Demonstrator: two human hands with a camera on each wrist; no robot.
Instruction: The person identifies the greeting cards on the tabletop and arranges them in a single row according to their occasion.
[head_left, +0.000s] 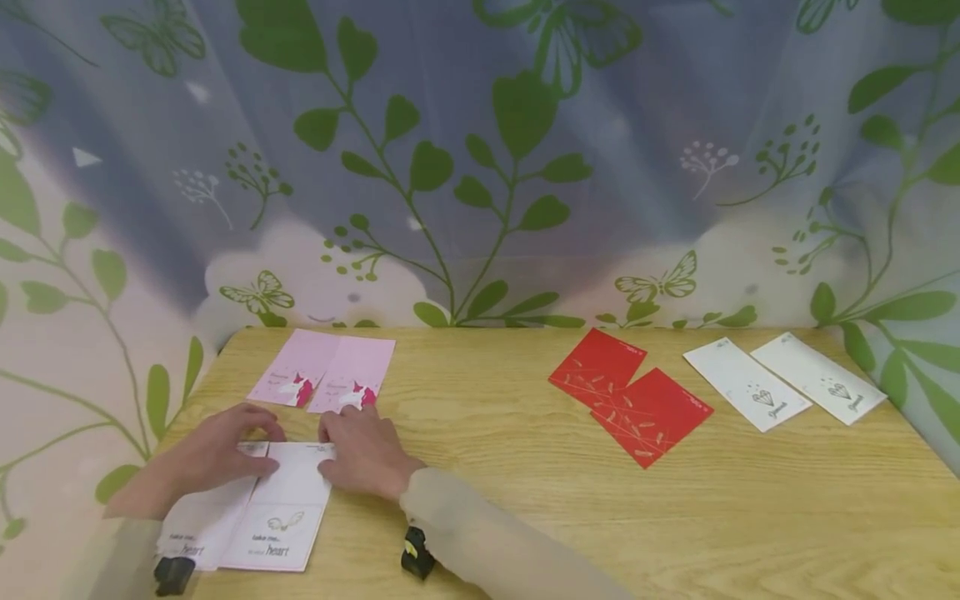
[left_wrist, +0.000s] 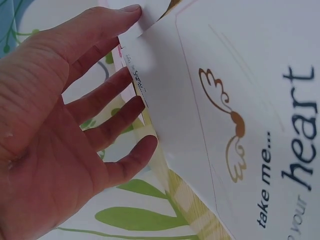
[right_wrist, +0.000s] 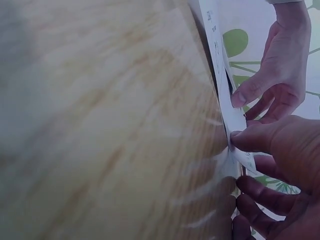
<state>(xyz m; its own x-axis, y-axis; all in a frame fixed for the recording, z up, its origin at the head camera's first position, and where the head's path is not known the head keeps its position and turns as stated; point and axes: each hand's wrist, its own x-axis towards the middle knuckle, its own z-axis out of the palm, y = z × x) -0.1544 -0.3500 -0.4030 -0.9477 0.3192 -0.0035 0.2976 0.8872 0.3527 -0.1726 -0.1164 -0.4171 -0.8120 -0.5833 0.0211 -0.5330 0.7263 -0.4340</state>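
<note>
Two white cards lie side by side at the lower left of the head view. The left card (head_left: 202, 521) and the right card (head_left: 288, 487) both carry printed words ending in "heart". Golden wings mark the right card, also large in the left wrist view. My left hand (head_left: 217, 454) reaches over their upper part, its thumb touching the right card near its left edge and its fingers relaxed beyond the top edge. My right hand (head_left: 365, 450) pinches the right card at its upper right edge, thumb on the face and fingers curled beside the edge in the right wrist view.
Two pink unicorn cards (head_left: 352, 371) lie just behind my hands. Two overlapping red cards (head_left: 652, 412) are right of centre, and two white cards with a diamond print (head_left: 750, 383) lie at the far right. A patterned curtain (head_left: 465, 167) hangs behind the wooden table (head_left: 600, 517).
</note>
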